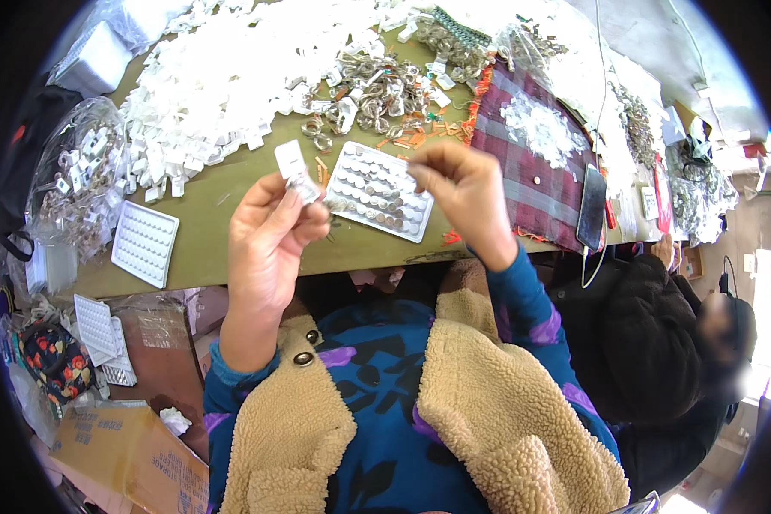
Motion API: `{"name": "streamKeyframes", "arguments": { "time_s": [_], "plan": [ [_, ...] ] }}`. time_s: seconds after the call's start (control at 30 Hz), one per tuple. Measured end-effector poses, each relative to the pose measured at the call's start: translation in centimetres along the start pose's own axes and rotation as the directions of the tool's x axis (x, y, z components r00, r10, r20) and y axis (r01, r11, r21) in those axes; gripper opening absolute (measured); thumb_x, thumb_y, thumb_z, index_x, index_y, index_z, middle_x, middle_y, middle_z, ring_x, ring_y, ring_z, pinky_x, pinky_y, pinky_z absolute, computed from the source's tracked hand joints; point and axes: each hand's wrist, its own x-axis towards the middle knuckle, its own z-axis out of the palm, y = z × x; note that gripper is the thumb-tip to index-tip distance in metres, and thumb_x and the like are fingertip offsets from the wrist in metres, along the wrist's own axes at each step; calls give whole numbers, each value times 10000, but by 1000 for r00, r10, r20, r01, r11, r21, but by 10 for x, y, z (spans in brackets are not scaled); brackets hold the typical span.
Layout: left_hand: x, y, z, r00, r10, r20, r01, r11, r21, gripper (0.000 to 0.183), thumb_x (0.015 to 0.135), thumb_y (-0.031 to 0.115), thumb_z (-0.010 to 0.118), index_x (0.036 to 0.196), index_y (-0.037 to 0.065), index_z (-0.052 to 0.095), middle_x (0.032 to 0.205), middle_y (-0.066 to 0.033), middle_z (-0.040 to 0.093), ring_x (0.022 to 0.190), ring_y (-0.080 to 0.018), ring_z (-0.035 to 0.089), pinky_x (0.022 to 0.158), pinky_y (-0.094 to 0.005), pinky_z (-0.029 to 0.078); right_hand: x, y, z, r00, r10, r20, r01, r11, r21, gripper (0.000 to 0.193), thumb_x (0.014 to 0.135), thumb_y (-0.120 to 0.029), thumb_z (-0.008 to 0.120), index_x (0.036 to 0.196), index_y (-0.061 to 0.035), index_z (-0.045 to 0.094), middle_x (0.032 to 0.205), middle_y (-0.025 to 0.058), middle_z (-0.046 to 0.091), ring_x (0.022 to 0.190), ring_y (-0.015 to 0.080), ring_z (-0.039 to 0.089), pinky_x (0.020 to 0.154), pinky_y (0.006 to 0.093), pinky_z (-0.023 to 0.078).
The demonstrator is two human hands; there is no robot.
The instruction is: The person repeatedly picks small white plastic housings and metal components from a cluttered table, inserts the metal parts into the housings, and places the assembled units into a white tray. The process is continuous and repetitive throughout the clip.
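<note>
Right grip (469, 190) near tray (417, 235) of discs (393, 203).

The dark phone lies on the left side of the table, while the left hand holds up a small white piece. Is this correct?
Not quite: the head view shows the dark phone on the right side of the table. The left hand does hold up a small white piece.
</note>
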Motion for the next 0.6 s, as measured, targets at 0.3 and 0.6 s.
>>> {"name": "streamKeyframes", "arguments": {
  "time_s": [0.3,0.6],
  "plan": [
    [-25,-40,-12,878,-454,152,471,876,-102,207,988,68,538,1159,-48,543,1022,-187,665,830,-188,704,715,-296,628,-11,44,17,921,-358,-154,279,882,-380,182,810,30,662,979,-26,700,856,121,610,739,310,631,653,364,506],
    [-18,-42,-16,870,-464,167,486,864,-132,224,979,64,553,1169,-56,550,1027,-184,666,818,-167,698,711,-288,630,-1,50,27,933,-359,-37,302,835,-460,145,823,16,681,967,5,675,882,133,609,759,300,632,673,353,509]
  ]
}}
